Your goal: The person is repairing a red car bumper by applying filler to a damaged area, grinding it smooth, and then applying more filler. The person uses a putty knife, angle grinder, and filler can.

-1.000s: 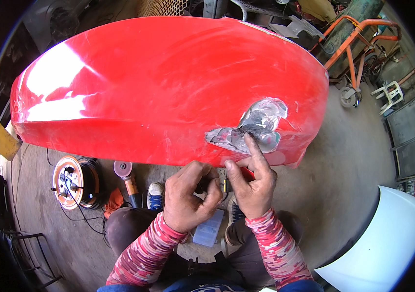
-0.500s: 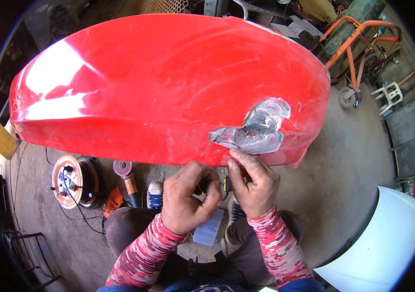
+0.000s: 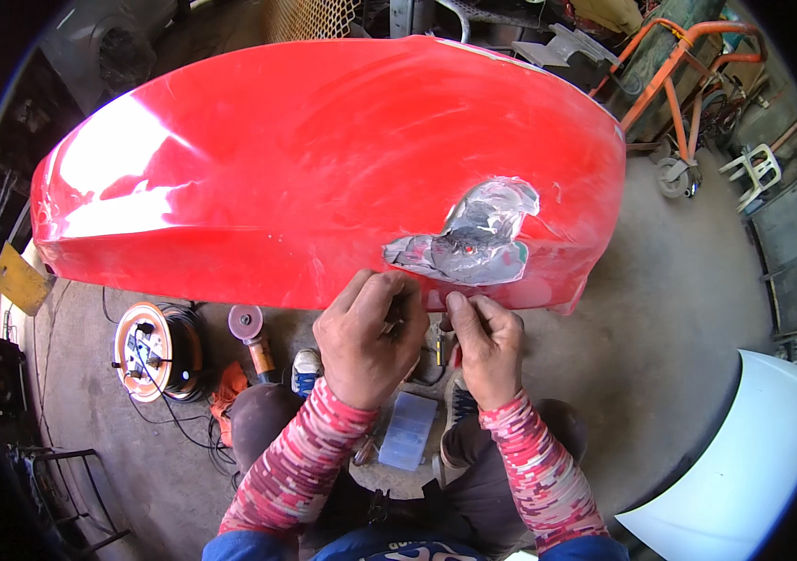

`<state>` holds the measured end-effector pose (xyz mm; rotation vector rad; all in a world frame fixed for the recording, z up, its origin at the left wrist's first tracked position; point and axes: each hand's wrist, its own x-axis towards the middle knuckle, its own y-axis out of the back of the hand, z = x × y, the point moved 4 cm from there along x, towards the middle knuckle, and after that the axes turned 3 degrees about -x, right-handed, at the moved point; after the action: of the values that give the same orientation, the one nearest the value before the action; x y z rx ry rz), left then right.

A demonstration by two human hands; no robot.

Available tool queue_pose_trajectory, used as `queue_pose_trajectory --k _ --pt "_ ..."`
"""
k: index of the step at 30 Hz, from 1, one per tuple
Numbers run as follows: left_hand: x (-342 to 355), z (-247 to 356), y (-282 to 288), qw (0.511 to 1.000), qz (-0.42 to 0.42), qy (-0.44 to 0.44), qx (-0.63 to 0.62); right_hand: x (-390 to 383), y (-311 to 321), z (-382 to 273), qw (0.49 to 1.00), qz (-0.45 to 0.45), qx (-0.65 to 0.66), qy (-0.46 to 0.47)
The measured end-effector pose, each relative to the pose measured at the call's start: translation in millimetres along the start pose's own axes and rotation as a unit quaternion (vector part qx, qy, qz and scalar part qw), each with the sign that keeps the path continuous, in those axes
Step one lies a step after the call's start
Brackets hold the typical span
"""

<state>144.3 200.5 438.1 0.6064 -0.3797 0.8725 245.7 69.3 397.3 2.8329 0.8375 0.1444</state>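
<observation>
A large glossy red car body panel [image 3: 258,168] stretches across in front of me. Toward its lower right, a crumpled silver foil-like patch [image 3: 487,229] lies on the surface, with a small red spot showing through it. My left hand [image 3: 368,332] is at the panel's lower edge, just below the patch's left tip, its fingers curled in a pinch. Close by, my right hand [image 3: 489,351] is closed at the same edge, thumb uppermost, below the patch. What either set of fingers holds, if anything, is hidden.
Beneath the panel on the floor are an orange-and-white cable reel [image 3: 141,351], an angle grinder [image 3: 251,338], an orange cloth [image 3: 228,393] and a translucent plastic box [image 3: 408,430]. At right lies a white panel [image 3: 735,467]; an orange wheeled frame [image 3: 674,93] stands far right.
My left hand has moved up to the panel's lower edge. My right fingers have come off the patch's lower rim and curled in beneath it. The view has shifted slightly.
</observation>
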Motion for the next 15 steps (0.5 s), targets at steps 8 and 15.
queue_pose_trajectory --k 8,15 --pt "16.5 16.1 -22.4 0.967 0.03 -0.168 0.188 -9.9 0.4 19.8 0.948 -0.079 0.234 -0.2" --pt "17.2 19.5 -36.0 0.981 0.018 -0.105 0.16 -3.1 12.9 21.0 0.907 -0.091 0.333 -0.243"
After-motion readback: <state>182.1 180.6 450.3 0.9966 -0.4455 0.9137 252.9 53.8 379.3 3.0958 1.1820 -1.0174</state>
